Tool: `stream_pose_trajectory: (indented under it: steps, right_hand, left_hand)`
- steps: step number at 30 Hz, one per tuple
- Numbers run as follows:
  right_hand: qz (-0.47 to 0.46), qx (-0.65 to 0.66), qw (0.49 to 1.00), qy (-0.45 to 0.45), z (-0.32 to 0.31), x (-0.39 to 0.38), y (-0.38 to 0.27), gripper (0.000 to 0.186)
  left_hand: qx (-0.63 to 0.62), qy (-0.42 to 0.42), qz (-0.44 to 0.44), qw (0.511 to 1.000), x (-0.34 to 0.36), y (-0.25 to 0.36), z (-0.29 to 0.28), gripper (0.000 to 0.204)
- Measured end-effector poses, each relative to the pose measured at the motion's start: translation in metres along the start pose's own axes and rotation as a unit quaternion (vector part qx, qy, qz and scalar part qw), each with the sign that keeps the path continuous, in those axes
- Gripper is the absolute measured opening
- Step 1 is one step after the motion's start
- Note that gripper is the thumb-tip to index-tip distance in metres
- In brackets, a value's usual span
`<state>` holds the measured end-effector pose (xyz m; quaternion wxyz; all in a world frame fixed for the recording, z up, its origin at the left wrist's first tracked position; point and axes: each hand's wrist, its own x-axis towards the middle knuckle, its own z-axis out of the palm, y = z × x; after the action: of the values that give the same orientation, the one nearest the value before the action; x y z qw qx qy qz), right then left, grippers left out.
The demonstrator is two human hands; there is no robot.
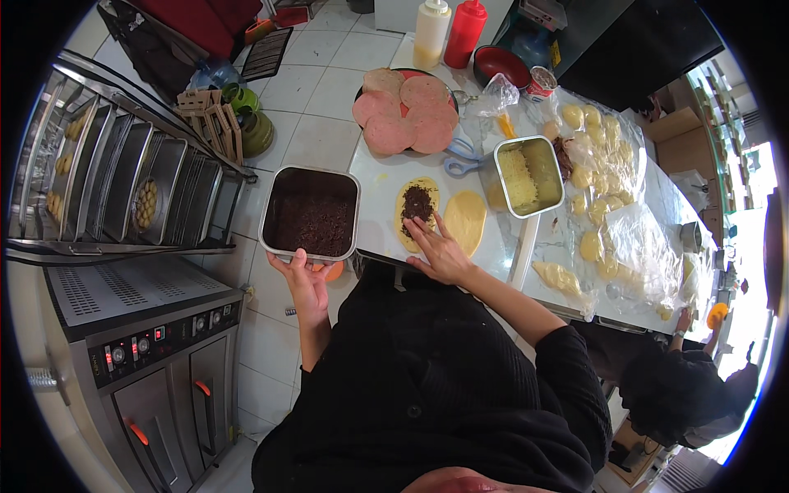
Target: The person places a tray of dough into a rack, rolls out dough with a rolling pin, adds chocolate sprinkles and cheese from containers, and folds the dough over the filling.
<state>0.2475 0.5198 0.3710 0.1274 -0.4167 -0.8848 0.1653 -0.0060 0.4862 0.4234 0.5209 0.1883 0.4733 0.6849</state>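
Observation:
My left hand (304, 281) grips the near edge of a square metal tin (356, 197), which hangs off the table's left end. Dark chocolate sprinkles (320, 226) lie in the tin. On the table, my right hand (442, 255) rests with fingers stretched out on the lower part of a flat oval of dough (433, 191). A patch of chocolate sprinkles (417, 201) covers the middle of that dough, partly under my fingertips. Just to its right lies a second dough oval (466, 215) with a bare top.
Grated cheese sits in a metal tin (500, 177) beside blue scissors (462, 160). Farther back are a plate of pink meat slices (408, 115) and two squeeze bottles (448, 37). Plastic covers dough balls (604, 156) at right. An oven (148, 345) and tray rack (123, 181) stand left; another person (682, 386) works at far right.

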Motion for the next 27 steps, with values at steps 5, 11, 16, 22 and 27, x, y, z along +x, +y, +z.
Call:
stream_pose_trajectory:
  steps: [5,11,16,22,27]
  right_hand:
    - [-0.007,0.023,1.000,0.020,0.001,-0.016,-0.009,0.073]
    - [-0.042,0.027,0.999,0.012,-0.005,-0.019,-0.007,0.074]
    - [0.110,0.330,0.923,0.165,-0.047,0.011,-0.015,0.036]
    - [-0.080,0.263,0.942,0.193,-0.093,0.076,-0.057,0.022]
    - [-0.020,0.019,0.995,-0.097,-0.066,0.102,-0.060,0.018]
  left_hand:
    - [-0.002,-0.004,0.001,1.000,0.001,0.001,0.003,0.072]
    - [0.011,0.000,-0.005,1.000,0.001,0.004,0.007,0.076]
    - [0.015,-0.047,-0.006,0.999,-0.002,0.003,0.015,0.076]
    - [-0.036,-0.084,-0.016,0.996,-0.006,-0.010,0.033,0.086]
    - [-0.013,-0.145,-0.043,0.988,-0.016,-0.017,0.050,0.086]
